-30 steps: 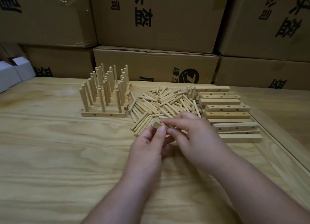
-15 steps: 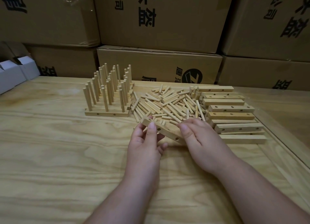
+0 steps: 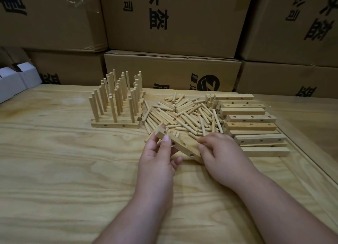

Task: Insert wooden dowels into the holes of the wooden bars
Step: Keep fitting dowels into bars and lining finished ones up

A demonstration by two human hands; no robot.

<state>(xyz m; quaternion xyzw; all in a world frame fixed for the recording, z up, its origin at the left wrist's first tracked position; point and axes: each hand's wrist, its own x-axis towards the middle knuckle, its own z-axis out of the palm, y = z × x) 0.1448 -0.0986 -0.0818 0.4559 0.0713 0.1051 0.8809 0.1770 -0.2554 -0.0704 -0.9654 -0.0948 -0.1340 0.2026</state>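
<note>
Both hands (image 3: 184, 154) have tilted the wooden bar (image 3: 178, 145) holes-up.

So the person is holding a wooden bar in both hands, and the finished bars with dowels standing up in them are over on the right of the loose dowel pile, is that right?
Not quite. The bar is indeed held by the left hand and right hand, but the head view shows the finished bars with upright dowels on the left of the loose dowel pile, not the right.

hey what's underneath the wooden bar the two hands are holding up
The bar, held by the left hand and right hand, covers some loose dowels at the pile's near edge and bare table. What lies directly beneath it is hidden.
</note>
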